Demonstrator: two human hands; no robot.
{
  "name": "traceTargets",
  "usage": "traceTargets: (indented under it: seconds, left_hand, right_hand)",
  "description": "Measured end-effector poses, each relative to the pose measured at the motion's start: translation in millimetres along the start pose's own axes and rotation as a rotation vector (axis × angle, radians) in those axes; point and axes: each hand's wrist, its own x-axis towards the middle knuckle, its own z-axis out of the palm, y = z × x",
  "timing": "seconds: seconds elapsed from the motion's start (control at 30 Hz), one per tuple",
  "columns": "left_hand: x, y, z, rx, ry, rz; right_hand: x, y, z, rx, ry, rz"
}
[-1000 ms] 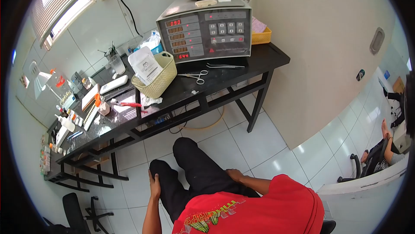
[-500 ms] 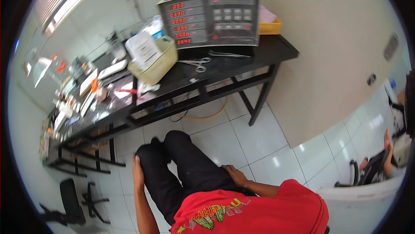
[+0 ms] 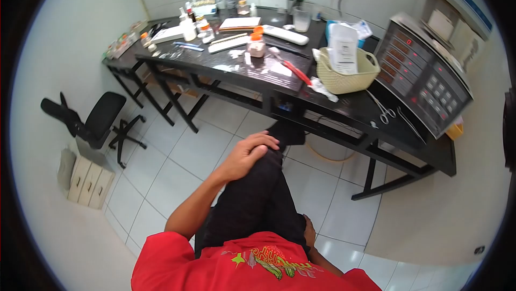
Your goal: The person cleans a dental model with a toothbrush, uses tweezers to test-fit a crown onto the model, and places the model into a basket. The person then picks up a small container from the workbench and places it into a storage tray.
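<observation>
While palm-down, left hand (image 3: 249, 154) on knee (image 3: 270, 166)

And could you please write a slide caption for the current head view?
Left hand on a knee, right hand beside the thigh, before a black table holding a basket.

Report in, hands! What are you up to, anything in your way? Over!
Left hand resting on pants. Right hand beside pants, partly hidden. Table ahead, basket and scissors on it, untouched.
</observation>
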Motion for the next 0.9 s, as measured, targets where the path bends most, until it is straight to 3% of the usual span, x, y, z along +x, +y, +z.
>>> traceTargets:
  seconds: [0.07, 0.2, 0.3, 0.4, 0.67, 0.9]
  left_hand:
    - [-2, 0, 10, 0.009, 0.022, -0.004]
    - [-4, -34, 20, 0.028, 0.060, -0.242]
    - [-8, -64, 39, 0.239, 0.116, -0.133]
    - [-8, -64, 37, 0.214, 0.130, -0.150]
    - [-41, -64, 9, 0.150, 0.215, -0.152]
    - [-80, -70, -55, 0.207, 0.452, -0.270]
  right_hand:
    - [1, 4, 7, -0.013, -0.030, 0.016]
    - [11, 0, 8, -0.002, -0.077, 0.021]
    - [24, -19, 8, -0.024, -0.124, 0.086]
    - [23, -21, 9, -0.082, -0.129, 0.110]
    - [18, -31, 1, -0.159, -0.102, 0.089]
    - [20, -13, 8, -0.197, -0.117, 0.105]
